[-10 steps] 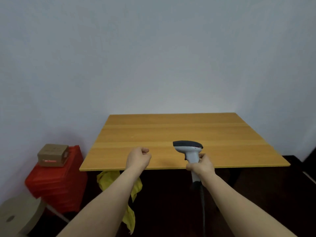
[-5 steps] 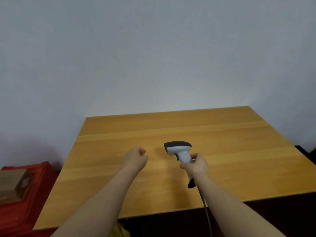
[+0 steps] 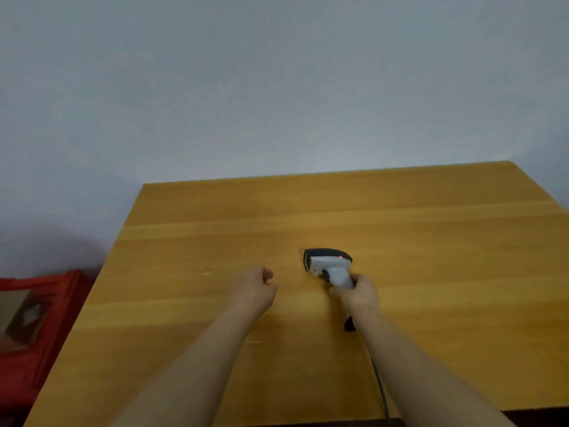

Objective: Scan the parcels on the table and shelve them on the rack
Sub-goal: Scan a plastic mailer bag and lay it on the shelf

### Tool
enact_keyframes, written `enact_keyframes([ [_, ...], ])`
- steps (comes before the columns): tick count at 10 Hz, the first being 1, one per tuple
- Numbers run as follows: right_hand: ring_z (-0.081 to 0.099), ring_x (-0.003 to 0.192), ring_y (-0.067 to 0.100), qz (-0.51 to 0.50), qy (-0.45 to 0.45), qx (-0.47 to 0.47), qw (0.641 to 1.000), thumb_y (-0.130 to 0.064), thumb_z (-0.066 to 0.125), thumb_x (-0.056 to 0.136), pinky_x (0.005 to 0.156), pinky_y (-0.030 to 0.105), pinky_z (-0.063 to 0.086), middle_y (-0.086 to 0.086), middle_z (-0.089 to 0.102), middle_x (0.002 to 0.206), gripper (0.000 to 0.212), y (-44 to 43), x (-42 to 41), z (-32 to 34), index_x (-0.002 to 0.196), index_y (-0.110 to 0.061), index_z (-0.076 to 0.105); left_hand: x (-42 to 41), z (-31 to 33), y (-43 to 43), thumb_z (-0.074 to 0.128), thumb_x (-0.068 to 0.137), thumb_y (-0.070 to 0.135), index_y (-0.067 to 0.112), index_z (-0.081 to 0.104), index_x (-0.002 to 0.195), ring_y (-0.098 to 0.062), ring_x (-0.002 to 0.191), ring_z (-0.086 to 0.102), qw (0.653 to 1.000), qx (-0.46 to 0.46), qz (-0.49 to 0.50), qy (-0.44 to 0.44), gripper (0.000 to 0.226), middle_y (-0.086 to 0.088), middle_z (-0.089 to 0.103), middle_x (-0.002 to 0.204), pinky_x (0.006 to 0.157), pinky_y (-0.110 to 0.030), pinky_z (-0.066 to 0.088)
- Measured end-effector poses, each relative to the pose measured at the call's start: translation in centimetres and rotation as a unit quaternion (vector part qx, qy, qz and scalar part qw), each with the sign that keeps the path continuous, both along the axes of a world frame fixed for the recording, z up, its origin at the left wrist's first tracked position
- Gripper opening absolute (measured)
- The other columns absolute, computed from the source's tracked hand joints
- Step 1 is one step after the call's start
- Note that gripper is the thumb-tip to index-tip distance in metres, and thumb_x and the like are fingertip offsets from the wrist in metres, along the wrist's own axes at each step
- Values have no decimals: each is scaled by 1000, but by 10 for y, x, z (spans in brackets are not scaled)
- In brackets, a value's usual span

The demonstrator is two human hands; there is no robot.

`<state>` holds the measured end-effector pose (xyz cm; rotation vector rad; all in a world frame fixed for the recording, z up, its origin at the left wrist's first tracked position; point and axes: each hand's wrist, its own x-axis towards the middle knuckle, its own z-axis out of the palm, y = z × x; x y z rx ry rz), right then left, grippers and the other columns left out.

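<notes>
- Far left, off the worktop (image 3: 431, 241) and lower down: a red crate (image 3: 61, 303) with a brown cardboard box (image 3: 18, 315) on top. It's blurry, but I'd guess that's a parcel. It's the only one in view, since nothing parcel-like shows on the worktop itself.
- Left hand (image 3: 255, 288) is over the middle of the wood, fingers curled into a loose fist with nothing in it. Can't tell if it's touching the surface or just above it.
- Just to the right of it is the scanner (image 3: 328, 263), grey body with a black cap and a little red light glowing on top. Its long axis runs from the handle near the person up to the head farther away, and the nose points left.
- Right hand (image 3: 358, 295) is wrapped round the scanner's handle, fingers closed on the grip. The scanner looks tipped on its side low over the wood; whether it's actually resting there, no idea.
- The cable (image 3: 381, 392) trails back off the near edge beside the right forearm.
- What matters for the next move, imo: the box is well off to the left of both hands, so the free left hand is the nearer one, and the scanner's nose already faces that side. The rack isn't in shot.
</notes>
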<state>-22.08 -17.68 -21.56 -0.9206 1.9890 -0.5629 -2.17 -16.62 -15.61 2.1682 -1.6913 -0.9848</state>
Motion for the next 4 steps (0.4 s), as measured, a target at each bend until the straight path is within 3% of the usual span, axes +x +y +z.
enact_keyframes([
  [1,54,116,31,4,7,0,1000,-23,76,82,101,44,45,14,46,137,64,-3,-4,-7,137,-9,47,-3,-6,0,54,96,19,14,57,127,-20,113,55,1000,6,10,-5,31,-5,58,124,96,-33,47],
  [3,48,127,30,33,12,-5,999,-26,77,81,101,43,44,11,43,143,77,-2,-8,-3,144,-11,37,-6,-1,12,52,97,20,16,55,131,-18,114,55,1000,13,7,-24,35,-3,57,128,84,-23,43],
  [4,46,128,30,59,17,-4,998,-28,77,81,98,41,45,11,41,146,80,-1,-13,15,146,-11,34,-6,16,20,52,98,21,16,52,134,-18,115,54,1000,12,7,-25,36,-3,55,129,86,-24,43],
])
